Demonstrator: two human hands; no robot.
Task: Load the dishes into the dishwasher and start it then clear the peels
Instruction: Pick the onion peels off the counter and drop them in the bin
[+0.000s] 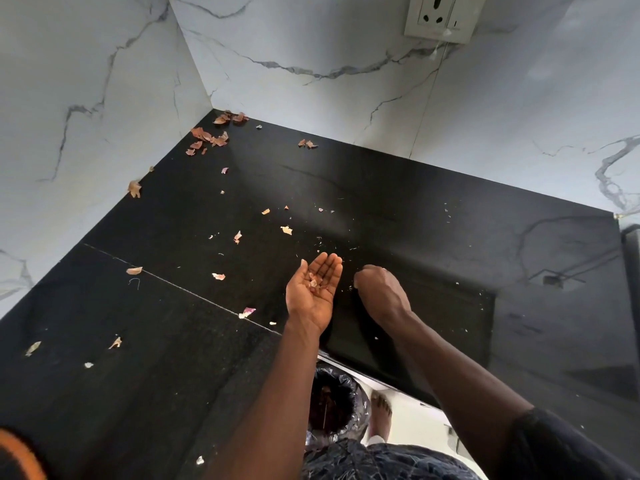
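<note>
Dry onion peels lie scattered over the black countertop (173, 341). A larger heap of peels (207, 136) sits in the far corner by the marble walls. My left hand (313, 292) is held palm up above the counter, cupped, with a few small peel bits (314, 282) in the palm. Just to its right, my right hand (379, 292) rests knuckles up on the counter with fingers curled and pinched together; what they pinch is hidden. Single peels lie at the left, such as one peel (134, 270) and another peel (247, 312).
A bin lined with a black plastic bag (334, 407) stands on the floor below the counter's front edge, beside my bare foot (381, 410). A wall socket (440, 17) is on the back wall. Tiny crumbs dot the counter at the right (457, 282).
</note>
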